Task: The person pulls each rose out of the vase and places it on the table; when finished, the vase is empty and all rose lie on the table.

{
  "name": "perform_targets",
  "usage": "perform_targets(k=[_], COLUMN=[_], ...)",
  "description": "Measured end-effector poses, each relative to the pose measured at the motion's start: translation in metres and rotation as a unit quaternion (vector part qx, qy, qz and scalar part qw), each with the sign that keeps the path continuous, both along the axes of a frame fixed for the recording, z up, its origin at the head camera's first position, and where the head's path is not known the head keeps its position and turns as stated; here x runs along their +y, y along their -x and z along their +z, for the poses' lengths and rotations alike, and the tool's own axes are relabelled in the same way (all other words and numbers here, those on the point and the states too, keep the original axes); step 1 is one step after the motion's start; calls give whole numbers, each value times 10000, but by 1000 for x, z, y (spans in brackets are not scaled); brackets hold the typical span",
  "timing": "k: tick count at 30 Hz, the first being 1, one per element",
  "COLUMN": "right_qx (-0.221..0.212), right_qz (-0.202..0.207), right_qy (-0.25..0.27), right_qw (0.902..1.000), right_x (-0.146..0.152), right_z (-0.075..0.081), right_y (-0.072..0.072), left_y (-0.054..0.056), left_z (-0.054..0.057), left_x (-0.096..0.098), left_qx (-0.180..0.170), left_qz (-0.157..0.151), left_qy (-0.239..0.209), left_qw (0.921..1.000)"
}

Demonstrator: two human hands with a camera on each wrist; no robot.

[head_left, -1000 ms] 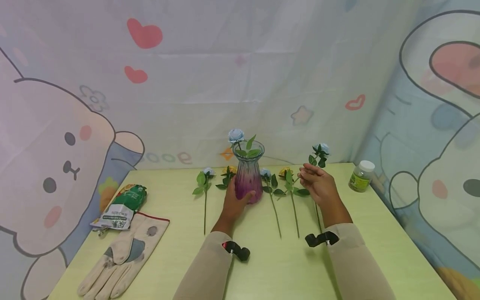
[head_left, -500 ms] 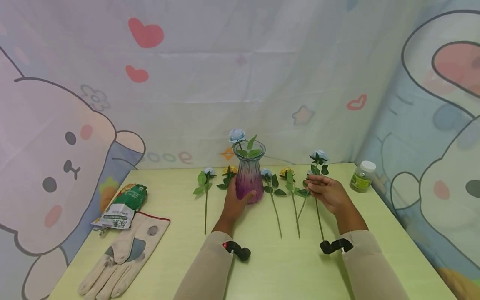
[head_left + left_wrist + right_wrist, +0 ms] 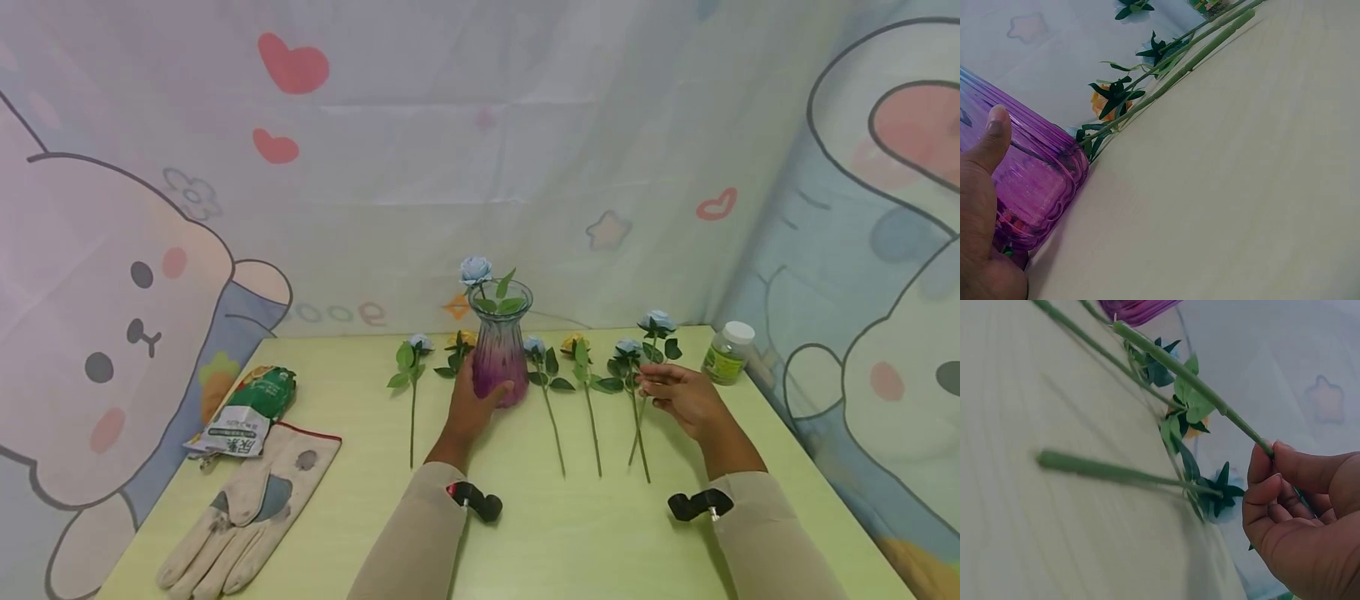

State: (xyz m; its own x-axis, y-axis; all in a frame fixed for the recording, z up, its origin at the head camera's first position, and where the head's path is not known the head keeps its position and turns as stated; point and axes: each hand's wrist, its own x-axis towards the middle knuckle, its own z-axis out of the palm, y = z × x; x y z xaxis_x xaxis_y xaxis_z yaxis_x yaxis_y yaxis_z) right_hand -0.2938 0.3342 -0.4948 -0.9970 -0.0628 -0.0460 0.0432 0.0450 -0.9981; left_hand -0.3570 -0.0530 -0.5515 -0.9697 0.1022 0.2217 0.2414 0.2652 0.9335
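A glass vase (image 3: 501,358), clear-blue at the rim and purple below, stands at the back middle of the table. My left hand (image 3: 471,408) grips its lower left side, the thumb (image 3: 994,140) across the front. One blue rose (image 3: 476,270) stands in the vase, its leaves showing inside the rim. My right hand (image 3: 686,402) pinches the thin stem (image 3: 1210,397) of a blue artificial rose (image 3: 657,322) between thumb and fingers. The held bloom is raised at the back right, its stem pointing down. It crosses another blue rose (image 3: 627,347) lying on the table in the head view.
More roses lie right of the vase: a blue one (image 3: 534,345) and a yellow one (image 3: 575,343). Left of it are a blue rose (image 3: 420,342) and a yellow rose (image 3: 461,339). A white-capped jar (image 3: 724,360), a green-white packet (image 3: 251,404) and a work glove (image 3: 247,517) sit toward the sides.
My right hand has moved right and toward me with the blue rose, which is now lower and further right. The left hand and vase have stayed in place.
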Motion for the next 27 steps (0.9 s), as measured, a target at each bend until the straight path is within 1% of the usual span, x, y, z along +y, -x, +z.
perform_targets(k=[5,9,13,20,24,27], right_qx=[-128,-285,-291,-155,-144,-137], right_qz=[-209,-378,-387,-193,-220,-294], right_qy=[-702,-1064,-1200,-1204,-1532,-1855], right_qw=[9972,9932,9916,9924,9878,9821], right_x=[10,17,21,27,30,31], right_z=[-3,-10,-13,-6,-7,-12], right_y=[-3,-2,-1,-10,-12,-11], left_y=[1,0,-1,0,-1,-2], left_z=[0,0,1,-1,1,1], left_x=[1,1,1,1,1,1], left_qx=[-71,-85,-93,-98,-58,-89], left_qz=[10,17,61,74,84,97], left_qy=[-9,30,53,13,20,24], left_qw=[10000,10000,9999,9999,9999,9999])
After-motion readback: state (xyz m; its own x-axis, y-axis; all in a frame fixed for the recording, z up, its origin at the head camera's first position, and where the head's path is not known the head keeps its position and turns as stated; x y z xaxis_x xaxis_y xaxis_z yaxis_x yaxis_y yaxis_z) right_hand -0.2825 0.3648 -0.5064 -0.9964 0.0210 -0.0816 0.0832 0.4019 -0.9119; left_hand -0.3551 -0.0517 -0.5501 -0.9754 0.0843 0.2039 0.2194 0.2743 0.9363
